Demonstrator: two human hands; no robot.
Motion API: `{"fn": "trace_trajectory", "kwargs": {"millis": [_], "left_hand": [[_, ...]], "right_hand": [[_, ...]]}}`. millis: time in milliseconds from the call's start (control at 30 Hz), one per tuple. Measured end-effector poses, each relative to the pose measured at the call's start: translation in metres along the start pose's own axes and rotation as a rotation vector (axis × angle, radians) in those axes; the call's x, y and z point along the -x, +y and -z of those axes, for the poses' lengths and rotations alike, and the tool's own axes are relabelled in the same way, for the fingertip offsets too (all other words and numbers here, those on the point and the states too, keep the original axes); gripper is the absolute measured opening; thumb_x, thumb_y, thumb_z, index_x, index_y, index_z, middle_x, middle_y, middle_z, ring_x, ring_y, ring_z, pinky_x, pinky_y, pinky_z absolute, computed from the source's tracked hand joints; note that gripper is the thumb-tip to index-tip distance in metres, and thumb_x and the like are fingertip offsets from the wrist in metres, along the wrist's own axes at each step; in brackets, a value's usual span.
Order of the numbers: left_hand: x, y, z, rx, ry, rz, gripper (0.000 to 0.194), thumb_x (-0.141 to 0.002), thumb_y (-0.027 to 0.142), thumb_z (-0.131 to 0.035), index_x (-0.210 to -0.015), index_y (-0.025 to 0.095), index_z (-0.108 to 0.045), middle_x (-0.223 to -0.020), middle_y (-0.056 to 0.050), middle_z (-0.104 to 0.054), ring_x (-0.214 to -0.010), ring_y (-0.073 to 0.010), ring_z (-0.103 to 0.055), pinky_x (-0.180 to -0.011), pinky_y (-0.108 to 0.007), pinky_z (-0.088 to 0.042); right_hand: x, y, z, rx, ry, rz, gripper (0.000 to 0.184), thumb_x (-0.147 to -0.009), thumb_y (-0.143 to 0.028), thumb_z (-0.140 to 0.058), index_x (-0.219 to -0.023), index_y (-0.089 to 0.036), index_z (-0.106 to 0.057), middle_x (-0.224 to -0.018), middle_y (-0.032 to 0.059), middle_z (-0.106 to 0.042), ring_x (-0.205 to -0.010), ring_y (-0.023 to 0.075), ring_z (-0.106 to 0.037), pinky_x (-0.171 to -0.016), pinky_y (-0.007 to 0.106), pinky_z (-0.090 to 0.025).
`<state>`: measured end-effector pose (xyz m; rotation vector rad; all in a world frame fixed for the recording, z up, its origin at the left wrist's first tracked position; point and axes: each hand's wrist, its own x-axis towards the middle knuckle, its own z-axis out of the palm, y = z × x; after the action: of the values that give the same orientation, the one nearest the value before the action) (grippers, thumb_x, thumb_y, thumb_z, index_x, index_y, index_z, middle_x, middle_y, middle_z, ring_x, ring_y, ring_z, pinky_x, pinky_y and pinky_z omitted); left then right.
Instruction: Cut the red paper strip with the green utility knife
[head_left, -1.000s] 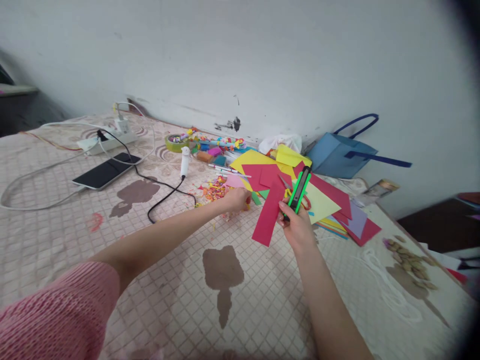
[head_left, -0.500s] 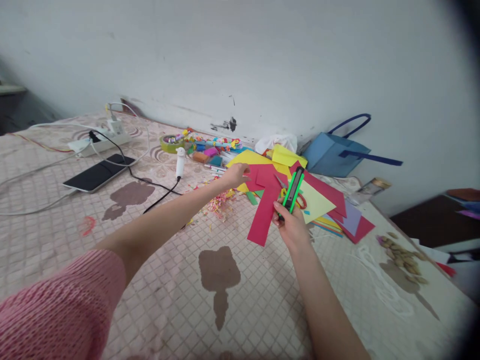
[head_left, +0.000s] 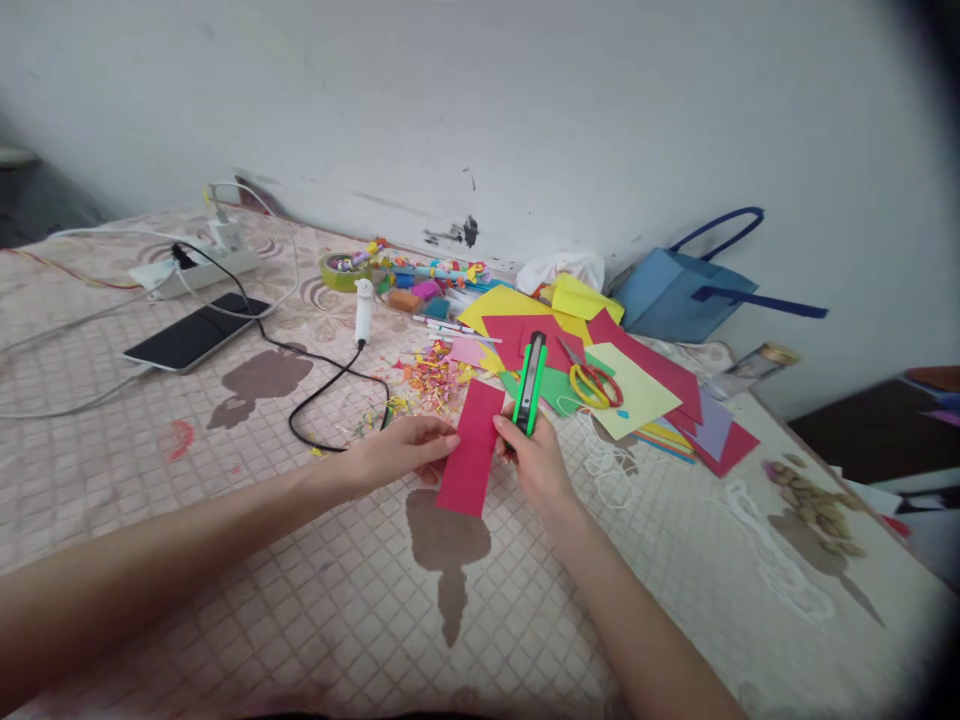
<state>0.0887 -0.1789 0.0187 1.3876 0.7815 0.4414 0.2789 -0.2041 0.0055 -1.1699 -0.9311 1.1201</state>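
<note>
L hand (head_left: 409, 447) now at red strip (head_left: 469, 458) (R hand (head_left: 540, 465) w/ green cutter (head_left: 532, 385)).

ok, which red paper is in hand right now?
The narrow red strip, held in the right hand along with the green cutter. The other red sheets lie farther back, among differently coloured sheets.

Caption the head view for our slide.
Red paper strip between left hand and right hand, the right gripping a green cutter.

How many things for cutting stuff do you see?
2: the green cutter held in the right hand, and the red-and-yellow scissors lying on the colored papers. Others could be hidden under the papers.
</note>
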Motion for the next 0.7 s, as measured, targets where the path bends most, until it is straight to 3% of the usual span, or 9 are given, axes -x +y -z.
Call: {"fn": "trace_trajectory", "kwargs": {"millis": [67, 167, 433, 633, 700], "left_hand": [[0.007, -0.007, 0.002, 0.184, 0.001, 0.092, 0.039, -0.074, 0.046, -0.067, -0.095, 0.014, -0.059, -0.087, -0.004, -0.069, -0.071, -0.0122, -0.065, -0.065, -0.023, -0.052], [0.01, -0.012, 0.008, 0.285, 0.032, 0.157, 0.034, -0.068, 0.039, -0.074, -0.085, 0.013, -0.059, -0.075, -0.001, -0.069, -0.062, -0.0095, -0.063, -0.061, -0.021, -0.052], [0.017, -0.012, 0.014, 0.292, 0.009, 0.223, 0.032, -0.068, 0.035, -0.075, -0.085, 0.011, -0.06, -0.075, -0.004, -0.07, -0.057, -0.0096, -0.064, -0.06, -0.022, -0.052], [0.017, -0.015, 0.012, 0.278, 0.028, 0.175, 0.041, -0.072, 0.047, -0.07, -0.089, 0.011, -0.06, -0.081, -0.006, -0.07, -0.07, -0.0137, -0.067, -0.065, -0.024, -0.053], [0.017, -0.017, 0.012, 0.251, 0.044, 0.167, 0.04, -0.071, 0.047, -0.071, -0.085, 0.012, -0.059, -0.076, -0.004, -0.068, -0.066, -0.0124, -0.066, -0.062, -0.023, -0.053]], "right_hand": [[0.004, 0.005, -0.004, 0.03, -0.045, -0.005, 0.02, -0.073, -0.026, -0.068, -0.08, -0.02, -0.051, -0.05, -0.0088, -0.051, -0.042, 0.0071, -0.046, -0.039, 0.017, -0.035], [0.008, 0.009, -0.006, 0.057, -0.111, -0.038, 0.019, -0.075, -0.028, -0.067, -0.083, -0.02, -0.051, -0.052, -0.0083, -0.052, -0.043, 0.0073, -0.048, -0.039, 0.017, -0.037], [0.004, 0.01, -0.005, 0.052, -0.12, -0.085, 0.022, -0.07, -0.027, -0.07, -0.082, -0.02, -0.053, -0.055, -0.0082, -0.052, -0.043, 0.0066, -0.049, -0.037, 0.016, -0.035], [0.01, 0.014, -0.009, 0.054, -0.181, -0.088, 0.018, -0.074, -0.027, -0.067, -0.084, -0.02, -0.054, -0.051, -0.0083, -0.051, -0.043, 0.0075, -0.047, -0.039, 0.017, -0.036], [0.013, 0.015, -0.01, 0.054, -0.206, -0.106, 0.018, -0.074, -0.028, -0.067, -0.085, -0.02, -0.054, -0.05, -0.0084, -0.051, -0.043, 0.0075, -0.048, -0.039, 0.017, -0.036]]}}
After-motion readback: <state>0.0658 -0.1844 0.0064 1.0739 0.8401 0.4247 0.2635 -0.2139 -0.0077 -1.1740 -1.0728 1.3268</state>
